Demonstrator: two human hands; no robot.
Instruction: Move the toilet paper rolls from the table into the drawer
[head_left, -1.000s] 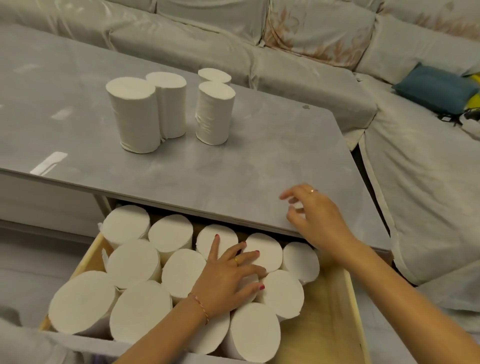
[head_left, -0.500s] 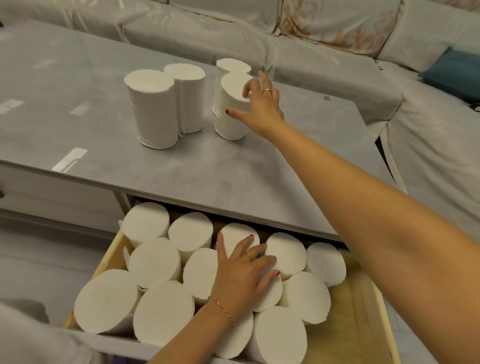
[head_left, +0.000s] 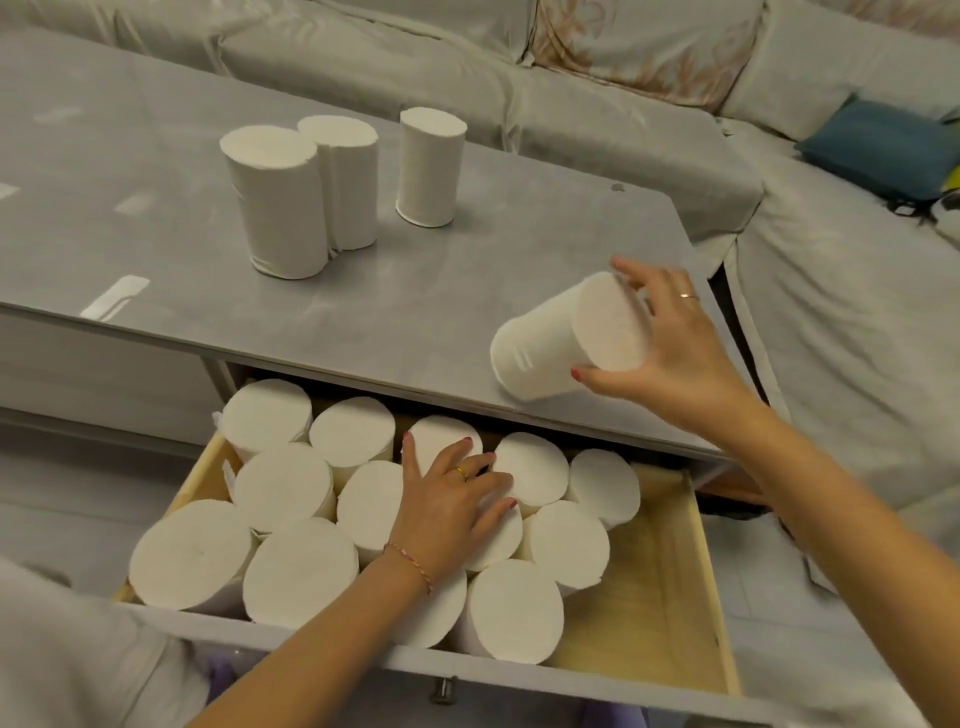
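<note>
My right hand (head_left: 670, 358) grips a white toilet paper roll (head_left: 556, 343), tilted on its side, above the near right edge of the grey table (head_left: 415, 301). Three more rolls stand upright farther back on the table: two touching each other (head_left: 275, 202) (head_left: 348, 176) and one apart (head_left: 428, 166). The open wooden drawer (head_left: 660, 587) below the table holds several upright rolls packed together (head_left: 296, 566). My left hand (head_left: 452, 509) rests flat, fingers spread, on top of the rolls in the drawer's middle. The drawer's right side shows bare wood.
A covered grey sofa (head_left: 831, 322) wraps around the back and right of the table, with a blue cushion (head_left: 878, 148) on it. A strip of white tape (head_left: 114, 296) lies on the table's left. The drawer front has a small knob (head_left: 441, 691).
My right hand took one roll from the group on the table and carried it back toward the drawer, tilted. My left hand stayed on the rolls in the drawer.
</note>
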